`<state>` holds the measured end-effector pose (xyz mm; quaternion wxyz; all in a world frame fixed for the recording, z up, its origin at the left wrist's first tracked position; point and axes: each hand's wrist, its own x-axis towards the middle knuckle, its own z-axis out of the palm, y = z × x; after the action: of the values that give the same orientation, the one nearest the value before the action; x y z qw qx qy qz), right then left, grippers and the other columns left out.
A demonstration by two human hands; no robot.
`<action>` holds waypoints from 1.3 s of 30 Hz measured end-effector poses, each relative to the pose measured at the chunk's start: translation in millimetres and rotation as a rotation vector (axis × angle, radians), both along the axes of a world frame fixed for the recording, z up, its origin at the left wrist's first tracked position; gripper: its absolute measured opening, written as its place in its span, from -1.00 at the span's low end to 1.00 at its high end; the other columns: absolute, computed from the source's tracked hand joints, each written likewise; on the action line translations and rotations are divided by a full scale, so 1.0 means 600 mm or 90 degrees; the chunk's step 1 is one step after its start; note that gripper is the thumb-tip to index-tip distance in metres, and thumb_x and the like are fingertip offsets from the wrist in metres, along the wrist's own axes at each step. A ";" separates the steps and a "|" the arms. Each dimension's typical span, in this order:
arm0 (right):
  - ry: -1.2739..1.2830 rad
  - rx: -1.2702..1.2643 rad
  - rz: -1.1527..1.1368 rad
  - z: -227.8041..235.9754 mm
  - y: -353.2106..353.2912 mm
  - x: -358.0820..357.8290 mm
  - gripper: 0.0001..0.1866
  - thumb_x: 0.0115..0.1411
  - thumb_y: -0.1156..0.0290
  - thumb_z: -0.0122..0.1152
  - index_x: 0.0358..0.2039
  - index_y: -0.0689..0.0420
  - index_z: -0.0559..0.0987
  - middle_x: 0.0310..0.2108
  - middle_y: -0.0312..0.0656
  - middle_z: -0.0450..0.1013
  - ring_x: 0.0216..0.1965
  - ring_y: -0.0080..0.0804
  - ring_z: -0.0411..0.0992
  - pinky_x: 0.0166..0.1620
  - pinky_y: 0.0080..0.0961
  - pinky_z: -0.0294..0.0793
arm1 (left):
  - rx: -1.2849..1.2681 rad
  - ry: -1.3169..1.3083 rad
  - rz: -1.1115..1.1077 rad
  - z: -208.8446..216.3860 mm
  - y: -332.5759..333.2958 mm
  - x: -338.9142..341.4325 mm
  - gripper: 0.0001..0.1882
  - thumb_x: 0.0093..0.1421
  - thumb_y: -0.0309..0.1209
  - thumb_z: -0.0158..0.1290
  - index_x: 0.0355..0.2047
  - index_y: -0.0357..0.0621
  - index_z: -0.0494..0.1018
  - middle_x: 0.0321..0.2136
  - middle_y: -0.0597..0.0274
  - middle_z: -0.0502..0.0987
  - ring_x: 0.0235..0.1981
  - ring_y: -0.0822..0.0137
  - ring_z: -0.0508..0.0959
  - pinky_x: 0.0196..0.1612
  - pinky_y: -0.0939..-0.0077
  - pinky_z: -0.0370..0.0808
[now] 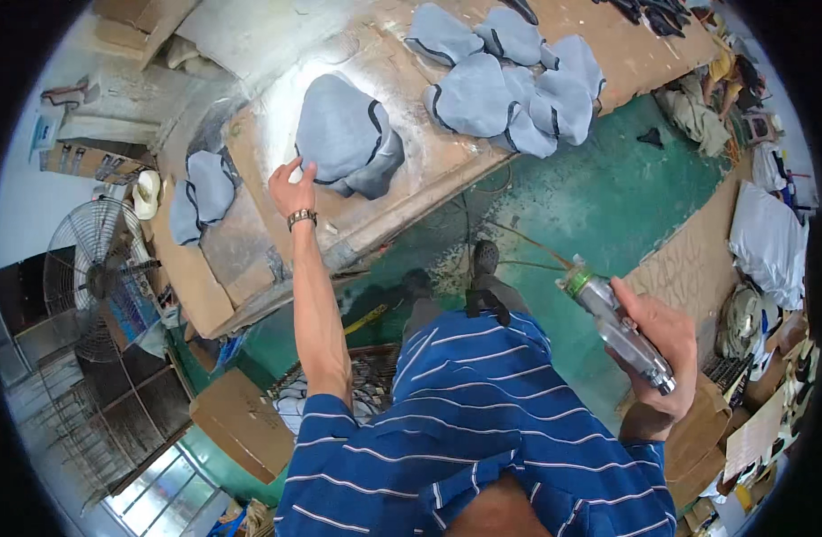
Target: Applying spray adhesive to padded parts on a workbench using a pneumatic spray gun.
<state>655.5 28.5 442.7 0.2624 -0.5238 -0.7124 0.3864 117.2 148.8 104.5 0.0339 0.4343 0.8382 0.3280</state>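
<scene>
On the cardboard-covered table lies a grey fabric piece (335,125) with black edging, and darker cloth shows under its lower right side. My left hand (293,186) is at its lower left edge, thumb and forefinger closed on the rim. A metal spray gun (612,327) with a green ring is in my right hand (660,336), held out over the floor at my right. Its thin hose (532,240) runs off toward the table. The fingers wrap round its body and are partly hidden behind it.
Several similar grey pieces (474,94) lie overlapping at the table's far right, and more (211,186) at the left. A large caged fan (96,279) stands at left. Cardboard boxes (245,425) sit by my left side; shelves of goods line the right.
</scene>
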 end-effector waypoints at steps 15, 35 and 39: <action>0.040 0.100 0.109 0.005 0.156 -0.044 -0.24 -0.08 0.25 0.42 0.13 0.42 0.57 -0.33 0.01 0.57 -0.36 -0.19 0.52 -0.17 -0.43 0.45 | 0.006 -0.158 -0.033 -0.008 0.011 -0.025 -0.59 -0.04 -0.26 0.45 -0.11 0.15 0.75 0.07 -0.02 0.57 0.17 0.08 0.50 0.30 0.23 0.38; -0.098 0.130 0.111 0.060 0.159 -0.228 -0.27 -0.03 0.20 0.44 0.13 0.38 0.58 -0.42 -0.07 0.53 -0.42 -0.29 0.52 -0.27 -0.48 0.43 | 0.312 -0.614 0.203 -0.041 -0.179 0.018 -0.67 0.36 -0.37 0.18 0.07 -0.23 0.61 0.03 0.19 0.63 0.07 0.37 0.54 0.20 0.41 0.40; -0.097 0.096 0.126 0.066 0.160 -0.225 -0.27 -0.01 0.26 0.41 0.16 0.41 0.55 -0.38 -0.05 0.54 -0.41 -0.26 0.53 -0.25 -0.44 0.45 | 0.282 -0.530 0.167 -0.038 -0.185 0.021 -0.70 0.35 -0.38 0.18 0.02 -0.25 0.62 0.00 0.17 0.64 0.01 0.36 0.58 0.10 0.45 0.47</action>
<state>520.5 124.3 482.3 0.2068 -0.4577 -0.8052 0.3152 129.9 37.9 81.6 0.2317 0.1537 0.7111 0.6457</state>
